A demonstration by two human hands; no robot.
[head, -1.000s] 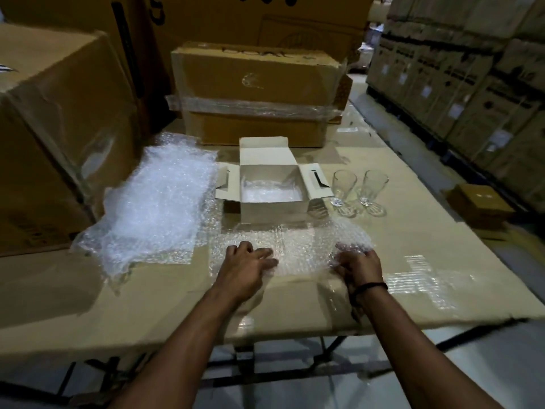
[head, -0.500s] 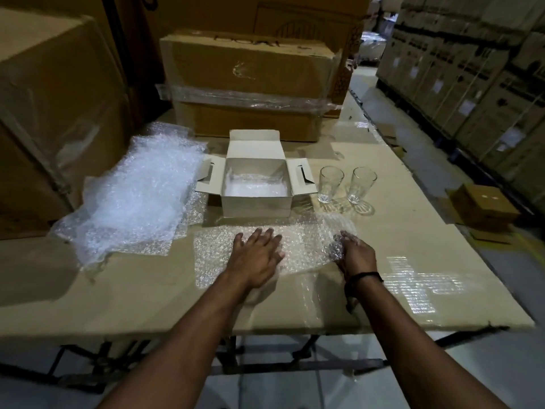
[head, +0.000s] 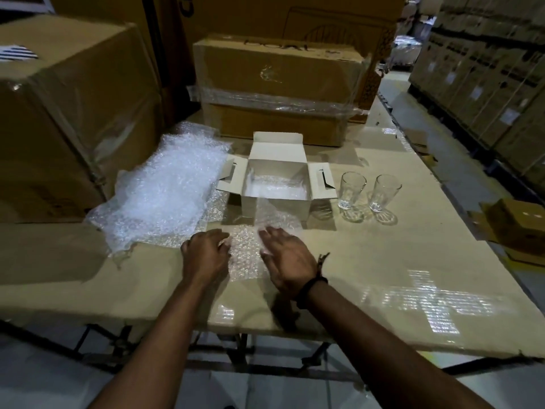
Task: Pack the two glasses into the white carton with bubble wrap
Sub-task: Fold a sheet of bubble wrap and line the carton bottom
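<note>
The white carton (head: 275,206) stands open on the table, its flaps spread and bubble wrap lining its bottom. Two empty clear glasses (head: 352,188) (head: 383,191) stand upright side by side just right of it. In front of the carton lies a small bubble wrap sheet (head: 247,252). My left hand (head: 206,255) lies palm down on the sheet's left part with its fingers bent. My right hand (head: 287,261) holds the sheet's right side, which is lifted and curls up in front of the carton.
A loose pile of bubble wrap (head: 168,190) lies left of the carton. Large brown cartons stand at the left (head: 67,113) and behind (head: 277,93). The cardboard-covered table (head: 413,261) ends near my arms. A small brown box (head: 519,225) sits off the right edge.
My right hand has moved left toward my left hand, bringing the sheet's right side up and over. My left hand's fingers have curled. The camera has come closer.
</note>
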